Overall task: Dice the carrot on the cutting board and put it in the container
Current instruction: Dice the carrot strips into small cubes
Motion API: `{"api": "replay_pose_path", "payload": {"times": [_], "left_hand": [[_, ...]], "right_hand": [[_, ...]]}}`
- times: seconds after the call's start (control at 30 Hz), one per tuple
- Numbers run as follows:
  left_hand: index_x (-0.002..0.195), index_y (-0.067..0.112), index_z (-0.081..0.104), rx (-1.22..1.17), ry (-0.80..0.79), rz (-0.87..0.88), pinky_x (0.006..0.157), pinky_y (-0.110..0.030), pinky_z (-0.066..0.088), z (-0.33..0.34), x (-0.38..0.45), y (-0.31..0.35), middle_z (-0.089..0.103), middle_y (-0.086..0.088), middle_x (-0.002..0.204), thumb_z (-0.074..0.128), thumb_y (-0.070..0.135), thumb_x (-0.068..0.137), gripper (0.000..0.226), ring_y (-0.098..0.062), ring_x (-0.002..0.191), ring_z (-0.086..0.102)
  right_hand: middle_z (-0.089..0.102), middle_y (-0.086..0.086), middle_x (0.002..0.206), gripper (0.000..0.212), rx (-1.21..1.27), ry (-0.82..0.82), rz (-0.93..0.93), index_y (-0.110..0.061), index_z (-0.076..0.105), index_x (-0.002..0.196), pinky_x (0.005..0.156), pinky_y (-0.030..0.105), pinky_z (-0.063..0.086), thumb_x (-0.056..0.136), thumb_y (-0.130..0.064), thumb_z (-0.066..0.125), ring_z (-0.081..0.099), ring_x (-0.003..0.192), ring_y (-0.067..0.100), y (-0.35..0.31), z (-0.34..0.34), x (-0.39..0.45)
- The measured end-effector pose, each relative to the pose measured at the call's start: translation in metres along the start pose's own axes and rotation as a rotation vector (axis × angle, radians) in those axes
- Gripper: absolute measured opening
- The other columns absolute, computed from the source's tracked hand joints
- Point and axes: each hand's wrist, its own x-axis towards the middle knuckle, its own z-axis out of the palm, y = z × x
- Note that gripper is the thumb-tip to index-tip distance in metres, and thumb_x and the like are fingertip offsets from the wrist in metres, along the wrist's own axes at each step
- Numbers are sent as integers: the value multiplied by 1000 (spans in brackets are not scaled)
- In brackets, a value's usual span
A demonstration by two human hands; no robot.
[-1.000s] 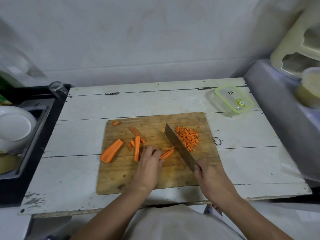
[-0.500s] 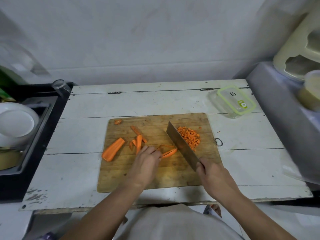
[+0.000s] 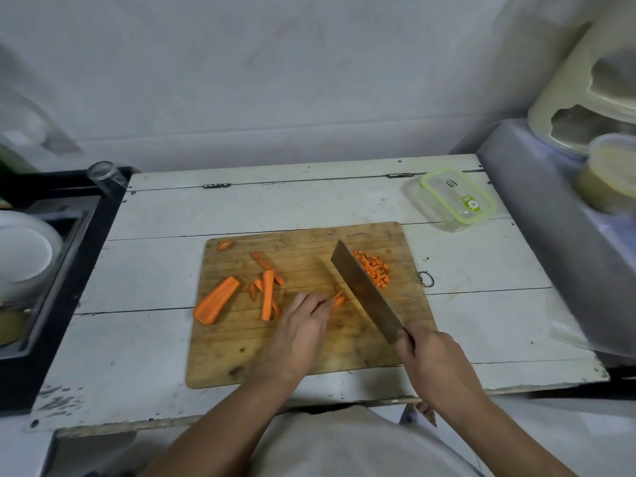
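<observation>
While cleaver [image 3: 364,290] hovers: carrot strips [image 3: 338,299] under left fingers [image 3: 315,301].

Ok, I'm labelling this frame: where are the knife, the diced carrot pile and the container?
knife [image 3: 364,290], head view, middle of the blade.
diced carrot pile [image 3: 375,271], head view, centre of pile.
container [image 3: 457,196], head view, lid centre.

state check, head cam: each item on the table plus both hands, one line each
left hand: fingers pinning carrot strips to the board
right hand: gripping the cleaver, blade tilted
diced carrot: piled on the board, right of the blade
large carrot piece: uncut, board's left side
loose strips: lying undiced
cutting board: flat on the table
container: lid on, off the board
</observation>
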Motion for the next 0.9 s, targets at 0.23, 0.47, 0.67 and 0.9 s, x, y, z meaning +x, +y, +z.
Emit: {"api": "replay_pose_path", "payload": {"times": [0.23,0.47,0.67,0.9], "left_hand": [[130,7,68,88,-37,54,92,-35,56,1,-2,-9,68,-5,124,71,-18,71,64,-21,111,55],[133,7,66,88,-62,50,90,-34,56,2,-6,-9,67,-4,124,74,-15,74,63,-20,110,54],[133,8,66,50,-54,50,94,-34,55,1,-8,-9,67,-4,124,73,-11,77,59,-20,111,56],[128,10,70,2,-3,38,101,-29,49,0,-11,-8,66,-1,127,71,-11,77,55,-18,113,57]], "right_hand": [[51,-3,70,22,-274,52,-72,-20,43,87,57,36,36,105,-30,35,45,61,25,-16,3,-7],[51,-3,72,11,-469,-34,-92,-20,39,94,53,31,27,101,-12,39,51,63,27,-26,7,-14],[66,1,93,20,-521,-127,-72,-18,41,100,57,31,38,96,2,43,69,83,22,-39,11,-5],[63,0,80,15,-331,38,-30,-21,32,94,49,35,34,102,-12,42,56,67,26,-31,23,16]]}}
